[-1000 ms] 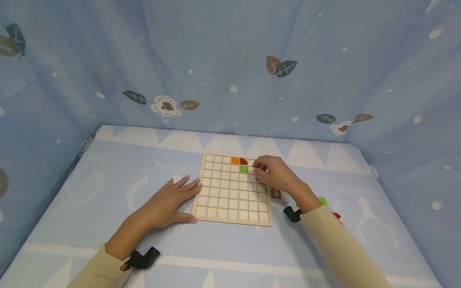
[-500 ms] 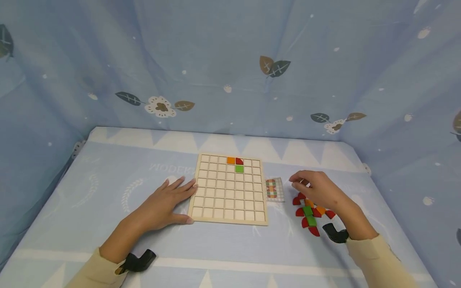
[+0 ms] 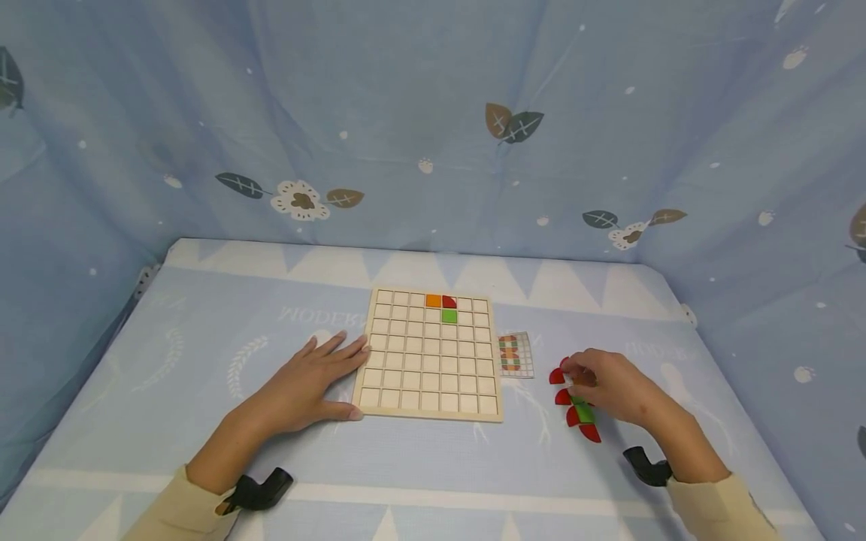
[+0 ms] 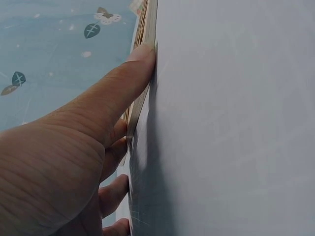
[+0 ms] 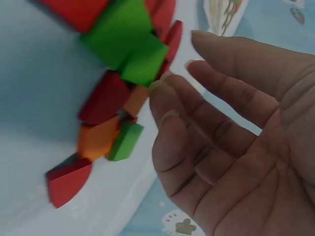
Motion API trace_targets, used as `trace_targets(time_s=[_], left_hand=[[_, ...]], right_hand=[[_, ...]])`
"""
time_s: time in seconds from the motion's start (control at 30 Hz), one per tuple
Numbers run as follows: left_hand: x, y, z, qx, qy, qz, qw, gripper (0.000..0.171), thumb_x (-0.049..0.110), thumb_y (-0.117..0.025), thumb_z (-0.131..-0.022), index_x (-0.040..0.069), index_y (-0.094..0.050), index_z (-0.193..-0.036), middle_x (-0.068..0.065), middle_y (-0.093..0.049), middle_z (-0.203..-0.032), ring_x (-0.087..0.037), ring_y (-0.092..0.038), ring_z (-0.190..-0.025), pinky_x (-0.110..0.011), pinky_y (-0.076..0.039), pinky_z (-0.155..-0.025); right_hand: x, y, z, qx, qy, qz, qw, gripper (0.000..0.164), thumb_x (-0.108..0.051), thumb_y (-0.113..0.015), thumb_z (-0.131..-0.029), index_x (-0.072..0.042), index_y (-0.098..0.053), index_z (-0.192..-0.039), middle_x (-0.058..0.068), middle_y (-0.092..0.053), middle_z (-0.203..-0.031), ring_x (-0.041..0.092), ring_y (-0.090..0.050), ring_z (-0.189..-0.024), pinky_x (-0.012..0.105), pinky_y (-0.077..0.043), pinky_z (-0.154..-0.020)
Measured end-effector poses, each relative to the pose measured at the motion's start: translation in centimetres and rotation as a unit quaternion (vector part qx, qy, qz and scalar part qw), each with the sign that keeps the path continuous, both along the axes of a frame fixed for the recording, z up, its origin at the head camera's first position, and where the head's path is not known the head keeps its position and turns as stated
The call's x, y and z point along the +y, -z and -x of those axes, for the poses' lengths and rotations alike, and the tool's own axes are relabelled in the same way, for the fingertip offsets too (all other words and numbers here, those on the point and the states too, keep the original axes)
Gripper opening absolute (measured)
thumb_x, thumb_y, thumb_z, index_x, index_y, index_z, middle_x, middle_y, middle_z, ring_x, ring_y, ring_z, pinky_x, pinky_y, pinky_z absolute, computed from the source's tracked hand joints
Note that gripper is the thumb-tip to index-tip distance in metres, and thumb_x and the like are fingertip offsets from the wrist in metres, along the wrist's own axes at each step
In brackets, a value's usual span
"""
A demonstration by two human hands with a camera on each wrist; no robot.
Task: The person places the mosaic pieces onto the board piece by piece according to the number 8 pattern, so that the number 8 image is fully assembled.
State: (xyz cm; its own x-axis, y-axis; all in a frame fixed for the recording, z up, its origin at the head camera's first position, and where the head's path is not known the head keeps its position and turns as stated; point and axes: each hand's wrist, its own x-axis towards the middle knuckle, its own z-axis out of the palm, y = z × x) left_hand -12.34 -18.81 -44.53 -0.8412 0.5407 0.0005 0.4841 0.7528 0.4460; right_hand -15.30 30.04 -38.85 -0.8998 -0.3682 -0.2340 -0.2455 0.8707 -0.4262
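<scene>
A wooden grid board (image 3: 411, 366) lies mid-table in the head view. Its far rows hold an orange square (image 3: 434, 301), a red quarter-round (image 3: 449, 302) and a green square (image 3: 449, 316). My left hand (image 3: 304, 387) rests with spread fingers against the board's left side; the left wrist view shows the thumb (image 4: 125, 78) touching its edge. My right hand (image 3: 619, 387) hovers over a loose pile of blocks, partly hiding it. Close up, red (image 5: 69, 182), orange (image 5: 97, 138) and green blocks (image 5: 120, 29) lie beside its loosely bent fingers, which hold nothing visible.
A small pattern card (image 3: 516, 355) with coloured shapes on a grid lies against the board's right side. Blue patterned cloth (image 3: 426, 203) hangs behind the table (image 3: 433, 473). A black device (image 3: 260, 490) sits at my left wrist, another (image 3: 647, 467) at my right.
My right hand has moved from the board's far right rows, past the card, rightward and down to the block pile. The left hand has stayed on the board's edge.
</scene>
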Motion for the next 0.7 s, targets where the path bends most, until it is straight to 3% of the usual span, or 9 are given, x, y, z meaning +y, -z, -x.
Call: trace_targets(time_s=[0.2,0.47,0.7], left_hand=[[0.0,0.0,0.0,-0.005,-0.003,0.0,1.0,0.096,0.053,-0.082,-0.085,0.01,-0.042,-0.161,-0.004,-0.029,-0.17,-0.039,-0.019,-0.157,-0.069,-0.011,-0.122],[0.0,-0.2,-0.1,-0.005,-0.005,-0.006,1.0,0.094,0.051,-0.083,-0.085,0.009,-0.043,-0.16,-0.006,-0.031,-0.169,-0.04,-0.02,-0.157,-0.07,-0.011,-0.121],[0.1,-0.6,-0.3,-0.007,-0.001,-0.01,0.9999,0.093,0.055,-0.079,-0.087,0.01,-0.044,-0.16,-0.006,-0.032,-0.169,-0.041,-0.021,-0.156,-0.071,-0.013,-0.12]], right_hand=[[0.9,0.6,-0.9,0.026,0.01,-0.023,0.999,0.025,-0.007,-0.082,-0.089,-0.002,-0.074,-0.113,0.0,-0.065,-0.098,0.019,-0.061,-0.088,0.041,-0.061,-0.079],[1.0,1.2,-0.7,0.071,0.018,-0.05,0.996,0.025,-0.001,-0.081,-0.088,0.001,-0.073,-0.112,0.005,-0.065,-0.098,0.02,-0.061,-0.085,0.042,-0.062,-0.078],[1.3,1.4,-0.4,0.075,0.023,-0.07,0.994,0.024,-0.004,-0.083,-0.087,0.002,-0.073,-0.108,0.006,-0.062,-0.095,0.022,-0.059,-0.083,0.045,-0.061,-0.077]])
